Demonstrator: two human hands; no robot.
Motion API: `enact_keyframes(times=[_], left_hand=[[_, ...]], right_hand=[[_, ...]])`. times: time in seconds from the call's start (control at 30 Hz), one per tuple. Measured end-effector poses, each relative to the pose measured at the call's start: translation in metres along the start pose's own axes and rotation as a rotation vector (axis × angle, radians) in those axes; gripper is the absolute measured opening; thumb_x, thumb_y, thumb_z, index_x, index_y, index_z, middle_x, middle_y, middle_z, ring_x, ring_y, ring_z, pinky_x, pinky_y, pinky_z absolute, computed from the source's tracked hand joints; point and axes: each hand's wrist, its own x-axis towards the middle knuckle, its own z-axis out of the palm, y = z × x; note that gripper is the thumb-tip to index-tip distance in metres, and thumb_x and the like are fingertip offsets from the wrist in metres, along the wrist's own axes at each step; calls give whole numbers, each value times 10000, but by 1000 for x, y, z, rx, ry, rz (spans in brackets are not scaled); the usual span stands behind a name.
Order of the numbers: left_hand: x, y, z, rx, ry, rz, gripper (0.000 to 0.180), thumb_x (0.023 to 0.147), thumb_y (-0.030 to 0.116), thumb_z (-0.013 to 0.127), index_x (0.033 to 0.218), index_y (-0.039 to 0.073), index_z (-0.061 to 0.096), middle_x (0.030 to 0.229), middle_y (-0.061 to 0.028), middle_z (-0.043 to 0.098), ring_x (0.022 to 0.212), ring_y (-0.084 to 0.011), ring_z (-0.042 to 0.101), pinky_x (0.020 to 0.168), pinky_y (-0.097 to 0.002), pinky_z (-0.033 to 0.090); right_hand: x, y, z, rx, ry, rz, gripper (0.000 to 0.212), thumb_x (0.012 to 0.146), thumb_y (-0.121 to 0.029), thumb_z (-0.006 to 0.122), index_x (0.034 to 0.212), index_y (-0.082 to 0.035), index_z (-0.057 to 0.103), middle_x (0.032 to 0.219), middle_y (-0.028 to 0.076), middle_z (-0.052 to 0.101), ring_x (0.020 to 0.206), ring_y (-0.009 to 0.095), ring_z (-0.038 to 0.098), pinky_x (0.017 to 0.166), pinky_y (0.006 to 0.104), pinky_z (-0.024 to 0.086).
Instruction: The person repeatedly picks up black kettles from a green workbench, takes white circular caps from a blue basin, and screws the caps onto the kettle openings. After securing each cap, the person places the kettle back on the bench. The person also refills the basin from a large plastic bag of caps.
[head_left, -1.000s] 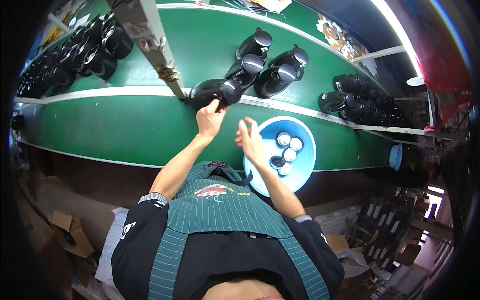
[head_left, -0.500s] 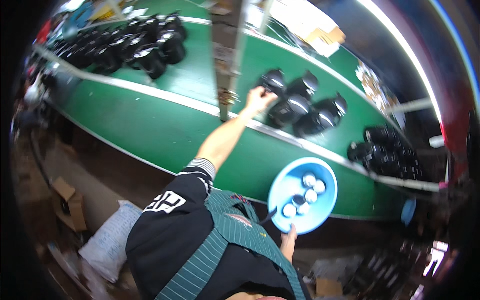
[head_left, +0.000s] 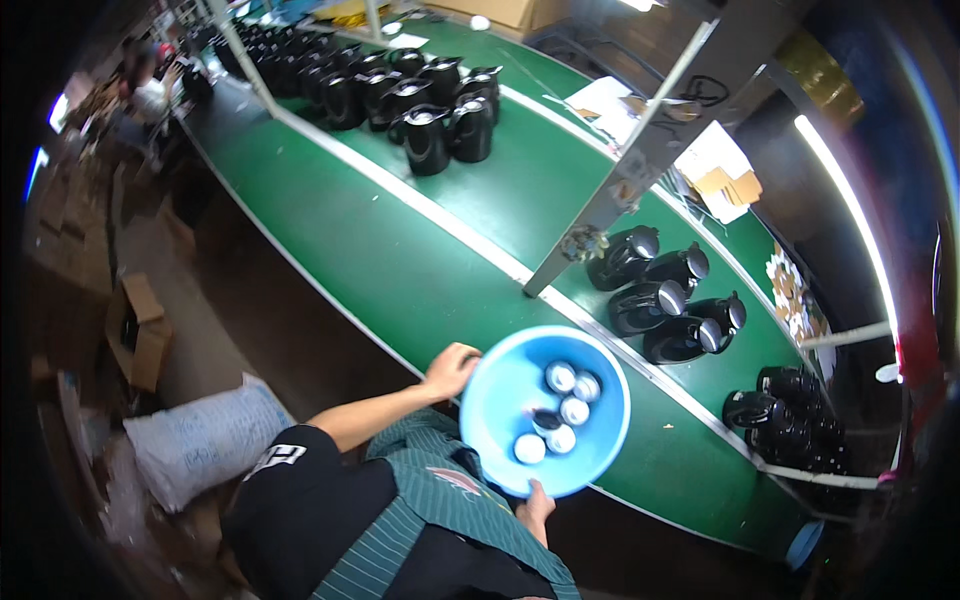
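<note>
Between my hands is a light blue plastic basin [head_left: 495, 405], tilted toward me. My left hand [head_left: 452, 370] is closed on its left rim, and my right hand [head_left: 537, 507] grips the near rim with the thumb over the edge. Several small round silvery-white pieces [head_left: 530, 448], like lids, lie in the bottom, along with a dark one [head_left: 546, 421]. Past the basin to the right stands a small group of glossy black jugs [head_left: 647, 306] with shiny tops, untouched by either hand.
A long green workbench [head_left: 370, 220] runs across, divided by a white rail [head_left: 450, 226]. A grey post [head_left: 610, 190] rises from it. Many black jugs [head_left: 428, 140] stand at the far left, more [head_left: 785, 410] at the right. A white sack [head_left: 205, 440] and cardboard box [head_left: 140, 335] lie on the floor.
My left hand has left the black jug by the post and come back to the basin's left rim. The basin has shifted left in view, and the view has turned left.
</note>
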Motion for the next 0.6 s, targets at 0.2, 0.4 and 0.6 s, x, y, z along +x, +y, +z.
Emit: enact_keyframes(times=[0.2, 0.4, 0.6], left_hand=[[-85, -91, -98, -601, 196, -469, 429, 1114, 456, 475, 1210, 77, 649, 1033, -22, 698, 828, -140, 665, 702, -297, 568], [-104, -88, -176, -479, 35, -441, 595, 1086, 379, 567, 1576, 70, 429, 1250, -86, 684, 971, -159, 699, 846, -318, 560], [-115, -127, -270, -493, -69, -378, 357, 1066, 286, 615, 1299, 24, 683, 1108, -87, 756, 968, -150, 725, 814, -301, 564]], right_hand=[[-35, 43, 113, -99, -378, 39, 361, 953, -14, 672, 1305, 33, 603, 1209, 120, 692, 1065, 246, 677, 861, 426, 576], [-91, 38, 215, -532, -669, 396, 536, 1083, -425, 534, 1349, 39, 552, 1265, 220, 688, 1084, 328, 703, 810, 473, 648], [-133, 31, 294, -1020, -727, -762, 329, 987, -306, 719, 916, 15, 729, 734, 101, 746, 669, 196, 724, 599, 328, 534]])
